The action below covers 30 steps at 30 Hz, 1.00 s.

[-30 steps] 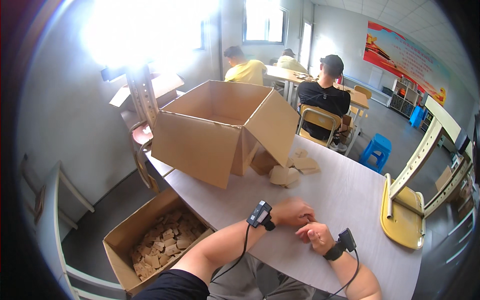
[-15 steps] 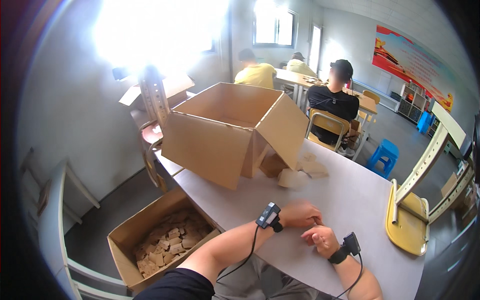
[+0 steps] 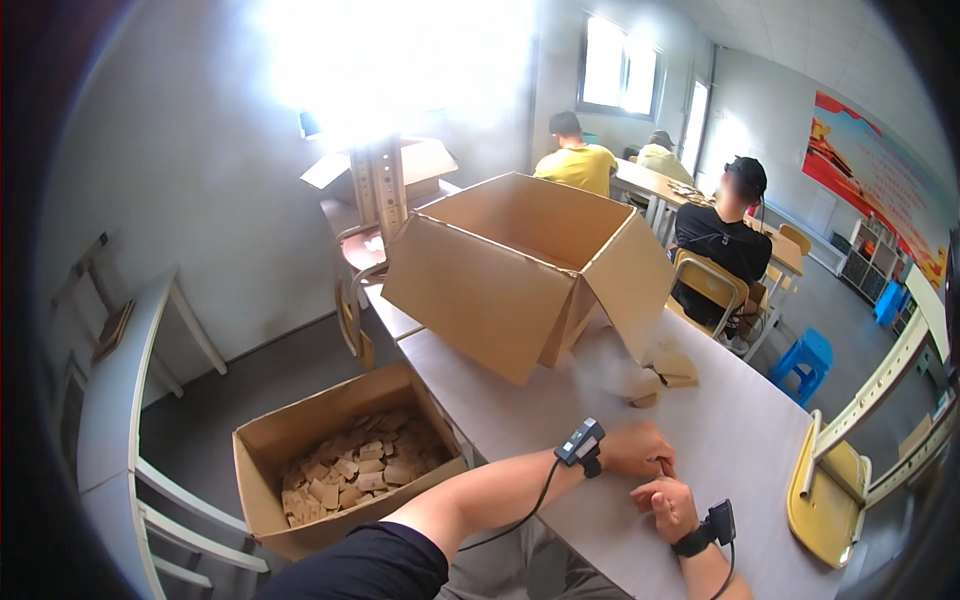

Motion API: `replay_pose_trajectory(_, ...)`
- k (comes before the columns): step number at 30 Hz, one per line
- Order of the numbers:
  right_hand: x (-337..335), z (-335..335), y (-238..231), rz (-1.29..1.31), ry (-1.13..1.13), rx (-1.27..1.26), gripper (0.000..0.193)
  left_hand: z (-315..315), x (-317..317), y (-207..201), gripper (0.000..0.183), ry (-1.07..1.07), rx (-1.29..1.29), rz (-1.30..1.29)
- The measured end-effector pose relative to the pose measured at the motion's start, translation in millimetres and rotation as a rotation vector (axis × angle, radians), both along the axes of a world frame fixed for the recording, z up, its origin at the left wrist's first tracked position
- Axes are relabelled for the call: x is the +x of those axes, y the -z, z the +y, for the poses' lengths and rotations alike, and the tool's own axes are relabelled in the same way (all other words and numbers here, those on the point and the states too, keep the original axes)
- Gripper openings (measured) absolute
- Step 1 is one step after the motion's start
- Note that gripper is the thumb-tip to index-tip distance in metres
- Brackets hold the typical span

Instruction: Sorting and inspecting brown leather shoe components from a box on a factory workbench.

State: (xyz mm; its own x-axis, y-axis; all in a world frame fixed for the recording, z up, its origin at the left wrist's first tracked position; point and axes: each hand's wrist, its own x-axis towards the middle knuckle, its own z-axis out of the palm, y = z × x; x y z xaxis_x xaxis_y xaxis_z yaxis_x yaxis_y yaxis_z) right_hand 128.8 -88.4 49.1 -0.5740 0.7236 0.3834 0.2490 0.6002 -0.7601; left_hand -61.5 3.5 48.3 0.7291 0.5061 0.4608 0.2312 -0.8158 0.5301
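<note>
Over the near part of the table [image 3: 560, 425], my left hand [image 3: 640, 449] and my right hand [image 3: 670, 505] meet at the fingertips. Closed fingers of the left hand point down toward the right one, whose fingers are curled. Anything pinched between them is too small or hidden to make out. Each wrist wears a strap with a small black device and a cable. Beyond the hands lie a few brown cardboard pieces [image 3: 677, 371], partly blurred. Behind them a large open cardboard box [image 3: 480, 285] stands on the table, flaps folded outward.
Left of the table, a lower cardboard box [image 3: 262, 490] holds many small cardboard pieces [image 3: 365, 470]. A yellow upturned chair [image 3: 828, 490] rests at the table's right end. A blue stool [image 3: 803, 365] and several seated people, one in black [image 3: 725, 240], are farther back.
The whole view has swung left, so the boxes, table and people sit farther right and lower in the picture. My hands stay together over the table in nearly the same pose.
</note>
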Motion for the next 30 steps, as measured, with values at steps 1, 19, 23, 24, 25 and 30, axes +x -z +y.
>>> replay_pose_trajectory(1,-1.1,-0.1,-0.5,0.001,0.003,0.004,0.064,2.4,0.5,4.1,0.017,0.028,-0.023,-0.02)
replay_pose_trajectory(19,-0.8,1.0,0.9,-0.052,0.015,0.01,0.071,5.6,2.3,11.8,0.019,0.041,-0.047,-0.038)
replay_pose_trajectory(23,-0.6,1.8,2.2,-0.047,0.012,0.016,0.071,1.1,1.1,3.5,0.019,0.045,-0.09,-0.014)
replay_pose_trajectory(24,-0.9,1.5,1.9,-0.047,0.01,0.016,0.071,0.8,0.7,3.8,0.019,0.044,-0.091,-0.014)
replay_pose_trajectory(25,-1.0,0.9,1.2,-0.05,0.013,0.01,0.071,0.2,0.3,3.5,0.019,0.042,-0.087,-0.016)
replay_pose_trajectory(30,-1.8,0.7,1.9,-0.064,0.017,0.022,0.072,0.7,-0.5,3.9,0.02,0.051,-0.086,-0.018)
